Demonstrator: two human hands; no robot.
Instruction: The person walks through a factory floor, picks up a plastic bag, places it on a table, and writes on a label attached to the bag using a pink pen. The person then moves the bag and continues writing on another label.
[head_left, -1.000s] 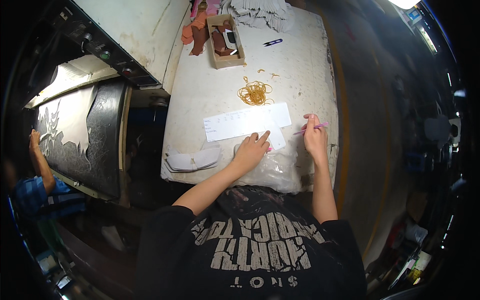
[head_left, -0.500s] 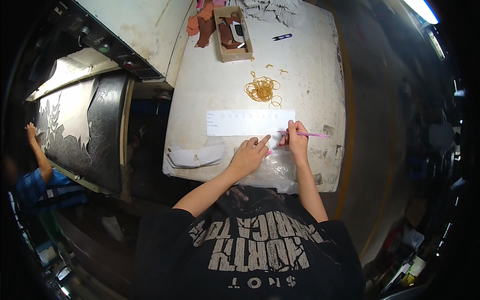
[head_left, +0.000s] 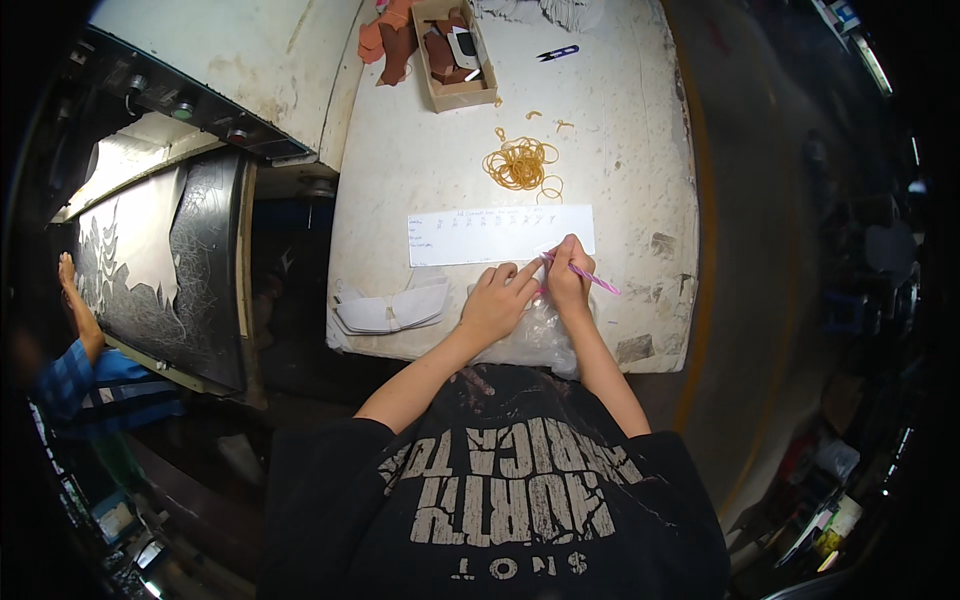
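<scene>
My right hand [head_left: 571, 282] is closed around a pink-and-white striped pen [head_left: 606, 285], its tip end pointing left toward my left fingertips. A small white piece, mostly hidden, lies beneath the pen. My left hand [head_left: 497, 302] rests on the table with fingers stretched out and fingertips near the pen tip. Just beyond both hands lies a long white paper strip [head_left: 470, 244] with handwriting. A crumpled clear plastic bag [head_left: 540, 338] sits between my forearms, with a bit of pink by my left fingers.
Left of my left hand lies a banded stack of white cut pieces [head_left: 392, 312]. Beyond the strip are a pile of rubber bands [head_left: 516, 164], thread snips [head_left: 558, 53] and a cardboard box [head_left: 466, 96] of brown pieces. At far left, another person's hand [head_left: 66, 272] touches a black cutting bed [head_left: 209, 260].
My right hand has moved slightly left and up, and the pen now slants down to the right instead of lying nearly level. My left fingers stay close to it.
</scene>
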